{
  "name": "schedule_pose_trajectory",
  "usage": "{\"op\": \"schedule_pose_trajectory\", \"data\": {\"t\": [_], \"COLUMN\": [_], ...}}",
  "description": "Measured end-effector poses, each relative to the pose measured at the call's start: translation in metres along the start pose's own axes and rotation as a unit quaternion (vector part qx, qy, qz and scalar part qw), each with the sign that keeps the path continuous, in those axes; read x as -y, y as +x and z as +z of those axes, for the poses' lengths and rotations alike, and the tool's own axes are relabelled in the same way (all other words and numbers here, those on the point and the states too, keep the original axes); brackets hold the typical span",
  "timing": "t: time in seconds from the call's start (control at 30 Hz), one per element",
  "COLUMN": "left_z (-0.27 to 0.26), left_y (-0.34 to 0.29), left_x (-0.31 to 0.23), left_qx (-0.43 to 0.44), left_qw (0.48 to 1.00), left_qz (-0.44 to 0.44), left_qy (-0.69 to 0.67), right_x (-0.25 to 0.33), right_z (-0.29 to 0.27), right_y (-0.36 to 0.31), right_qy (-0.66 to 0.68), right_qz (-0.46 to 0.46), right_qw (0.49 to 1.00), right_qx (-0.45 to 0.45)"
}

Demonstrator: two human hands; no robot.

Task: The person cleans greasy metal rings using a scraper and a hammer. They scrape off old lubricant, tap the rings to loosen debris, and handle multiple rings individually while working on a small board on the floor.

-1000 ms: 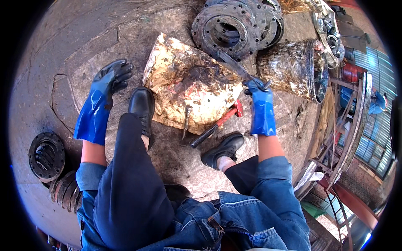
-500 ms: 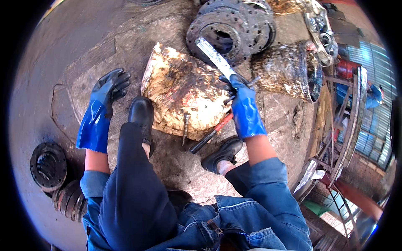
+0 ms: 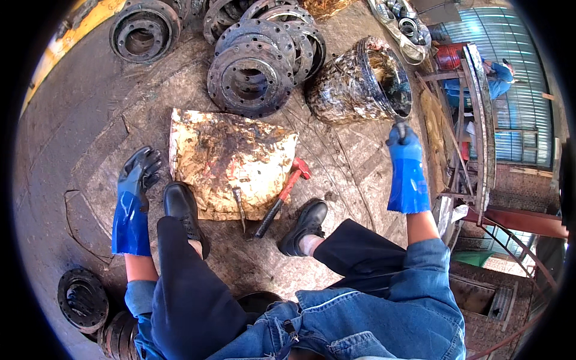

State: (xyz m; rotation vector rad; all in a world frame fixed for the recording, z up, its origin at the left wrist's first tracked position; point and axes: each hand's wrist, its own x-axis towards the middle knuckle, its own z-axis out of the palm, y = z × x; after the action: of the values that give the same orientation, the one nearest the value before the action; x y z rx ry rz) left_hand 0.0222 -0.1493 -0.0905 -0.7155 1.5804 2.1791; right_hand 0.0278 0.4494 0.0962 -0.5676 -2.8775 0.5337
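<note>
My left hand [image 3: 140, 170], in a blue and dark rubber glove, holds nothing beside the left edge of the stained, crumpled sheet [image 3: 222, 141]. Its fingers are apart and slightly curled. Out to the right, my gloved right hand [image 3: 404, 144] is closed at the lower rim of a grimy drum-shaped container [image 3: 345, 84] lying on its side. A short dark grey piece shows above that fist; the rest of what it grips is hidden. A red-headed hammer [image 3: 283, 195] with a black grip and a slim pointed tool [image 3: 240, 207] lie across the sheet's near edge.
Bolt-holed metal flanges [image 3: 251, 78] are piled beyond the sheet, with another flange [image 3: 144, 33] at far left. More rings [image 3: 83, 300] lie at lower left. A sack of metal parts [image 3: 408, 30] and a metal frame [image 3: 477, 132] stand right; a person [image 3: 498, 78] is behind it.
My right hand has moved right, from above the sheet to the container's rim. The long pale flat strip it held no longer shows. My view has shifted; the left hand stays beside the sheet.
</note>
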Motion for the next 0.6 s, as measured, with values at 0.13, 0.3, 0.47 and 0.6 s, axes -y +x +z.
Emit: {"op": "schedule_pose_trajectory", "data": {"t": [0.13,0.3,0.47,0.6], "left_z": [0.025,0.109,0.193,0.293], "left_y": [0.011,0.056,0.114,0.1], "left_x": [-0.009,-0.055,-0.091,-0.137], "left_qx": [0.011,0.099,0.102,0.081], "left_qw": [0.997,0.899,0.734,0.585], "left_qz": [0.018,0.064,0.243,0.299], "left_qy": [0.069,0.422,0.626,0.749], "right_x": [0.04,0.064,0.048,0.004], "right_z": [-0.017,-0.042,0.001,0.076], "right_y": [-0.029,-0.058,-0.032,0.02], "right_qy": [-0.295,0.157,0.329,0.352], "right_qz": [-0.021,0.084,0.131,0.135], "right_qw": [0.954,0.976,0.915,0.907], "right_qx": [0.042,0.127,0.193,0.19]}}
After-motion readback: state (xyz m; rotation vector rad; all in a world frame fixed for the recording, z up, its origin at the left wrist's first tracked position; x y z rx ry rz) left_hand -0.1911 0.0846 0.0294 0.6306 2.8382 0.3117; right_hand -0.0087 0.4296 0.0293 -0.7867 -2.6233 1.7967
